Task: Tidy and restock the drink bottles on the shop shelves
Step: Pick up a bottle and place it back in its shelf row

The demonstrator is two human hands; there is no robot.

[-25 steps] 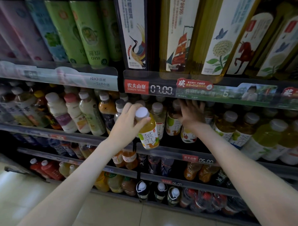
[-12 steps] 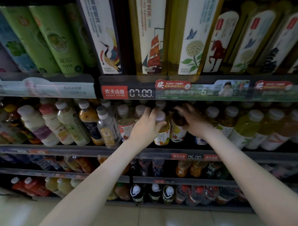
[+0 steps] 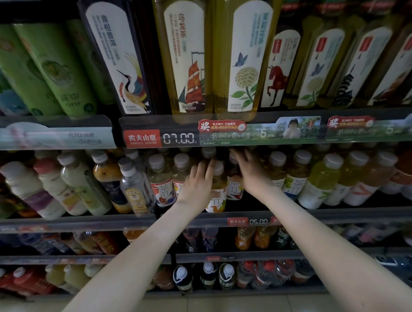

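Head view: both hands press round, glossy plastic bottles (image 3: 219, 190).

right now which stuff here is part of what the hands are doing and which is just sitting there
In the job:
- left hand on the yellow tea bottle
- right hand among the neighbouring tea bottles
- middle shelf rail

Just sitting there:
- tall tea bottles above
- green cans
- milky drinks
- bottom-shelf bottles

Yellow tea bottle (image 3: 218, 190) now back in the shelf row, left hand (image 3: 198, 186) flatter against it.
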